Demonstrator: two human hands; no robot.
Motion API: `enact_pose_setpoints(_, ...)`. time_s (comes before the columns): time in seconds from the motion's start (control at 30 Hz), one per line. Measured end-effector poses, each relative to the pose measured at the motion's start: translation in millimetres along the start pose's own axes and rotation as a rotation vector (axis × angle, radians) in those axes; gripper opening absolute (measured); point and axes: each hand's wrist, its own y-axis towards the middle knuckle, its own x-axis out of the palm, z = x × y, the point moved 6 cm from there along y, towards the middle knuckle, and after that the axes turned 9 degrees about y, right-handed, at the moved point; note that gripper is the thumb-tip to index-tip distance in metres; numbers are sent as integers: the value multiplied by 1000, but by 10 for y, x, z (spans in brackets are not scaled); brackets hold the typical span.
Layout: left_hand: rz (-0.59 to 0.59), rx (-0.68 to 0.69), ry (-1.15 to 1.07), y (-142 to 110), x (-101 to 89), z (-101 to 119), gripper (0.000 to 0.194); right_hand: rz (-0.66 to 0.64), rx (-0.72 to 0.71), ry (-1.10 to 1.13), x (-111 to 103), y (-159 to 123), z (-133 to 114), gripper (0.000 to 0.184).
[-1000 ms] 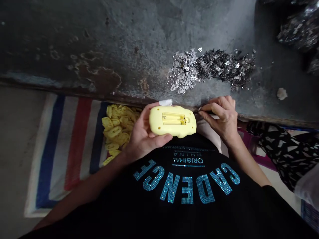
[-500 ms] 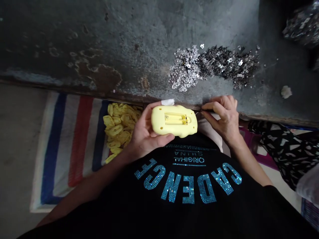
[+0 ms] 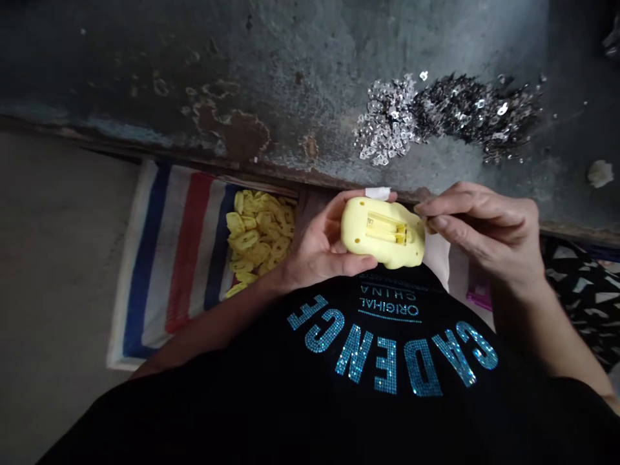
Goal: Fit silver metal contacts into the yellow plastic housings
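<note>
My left hand (image 3: 320, 248) grips a yellow plastic toy shell (image 3: 382, 231), held underside up so its open battery bay shows. A white bandage wraps one fingertip of that hand. My right hand (image 3: 484, 226) sits right of the shell, thumb and forefinger pinched together at the shell's right end; what they hold is too small to make out. Both hands hover just in front of the edge of a dark, worn workbench (image 3: 271, 77). A pile of small shiny metal contact pieces (image 3: 445, 113) lies on the bench beyond my right hand.
A striped sack (image 3: 179, 252) on the floor at the left holds several yellow plastic parts (image 3: 256, 236). A small pale scrap (image 3: 599, 172) lies on the bench at the far right. Patterned black-and-white fabric (image 3: 588, 290) shows at the right edge.
My right hand left the bench edge and came to the shell's right end, fingers pinched. The view shifted, so everything sits further right in frame.
</note>
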Motion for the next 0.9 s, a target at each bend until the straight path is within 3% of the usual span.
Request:
enact_pose_setpoints(0.2, -9, 95, 185, -56, 67, 108, 95, -130, 144, -22, 18, -32, -43, 20)
enact_pose_setpoints(0.37, 4, 137, 301, -60, 104, 155, 100, -139, 222, -6, 7, -15, 6, 34)
enact_pose_setpoints(0.63, 62, 158, 539, -112, 73, 204, 99, -144, 281, -7, 11, 58, -34, 34)
enact_pose_setpoints(0.9, 71, 197, 592, -107, 87, 257, 100, -132, 340, 33, 36, 135, -44, 43)
